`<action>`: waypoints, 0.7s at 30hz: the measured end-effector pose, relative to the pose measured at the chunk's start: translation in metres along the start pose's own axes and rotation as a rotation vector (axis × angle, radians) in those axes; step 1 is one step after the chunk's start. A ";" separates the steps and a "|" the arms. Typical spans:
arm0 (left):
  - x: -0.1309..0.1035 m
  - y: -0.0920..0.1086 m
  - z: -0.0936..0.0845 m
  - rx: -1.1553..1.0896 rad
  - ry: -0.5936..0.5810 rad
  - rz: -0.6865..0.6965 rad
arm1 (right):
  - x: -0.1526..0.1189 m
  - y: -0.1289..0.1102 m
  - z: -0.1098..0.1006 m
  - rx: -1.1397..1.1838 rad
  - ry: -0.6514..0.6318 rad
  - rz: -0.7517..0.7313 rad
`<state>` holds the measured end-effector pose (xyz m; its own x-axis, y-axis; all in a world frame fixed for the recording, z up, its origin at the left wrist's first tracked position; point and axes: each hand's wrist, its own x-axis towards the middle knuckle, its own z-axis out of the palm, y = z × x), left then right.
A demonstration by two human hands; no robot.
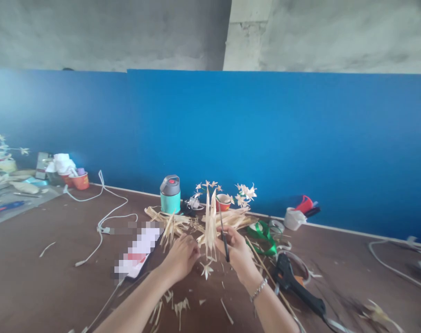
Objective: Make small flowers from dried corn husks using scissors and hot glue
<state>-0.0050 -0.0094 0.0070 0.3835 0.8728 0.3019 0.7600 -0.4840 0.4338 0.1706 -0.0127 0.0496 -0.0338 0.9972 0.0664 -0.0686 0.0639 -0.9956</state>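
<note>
My right hand grips a pair of scissors with black handles, its narrow blades pointing upward. Right beside the blades, a pale dried corn husk stands upright, split into long strips, and my right fingertips meet its lower right edge. My left hand is closed, fingers curled in, just left of the husk's lower end; what it holds, if anything, is hidden. Below, between my hands, lies a small star-shaped husk flower. More husk pieces lie behind my left hand.
A turquoise flask, a red paper cup and husk flowers stand near the blue partition. Green ribbon and a black glue gun lie right. A phone and white cables are left.
</note>
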 end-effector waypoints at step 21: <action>0.003 -0.029 -0.028 0.409 0.086 -0.440 | -0.003 -0.006 0.001 -0.005 0.019 -0.004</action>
<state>-0.0402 0.0055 0.0189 -0.0439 0.9689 0.2434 0.9842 0.0001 0.1771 0.1698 -0.0160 0.0555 -0.0148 0.9975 0.0688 -0.0633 0.0677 -0.9957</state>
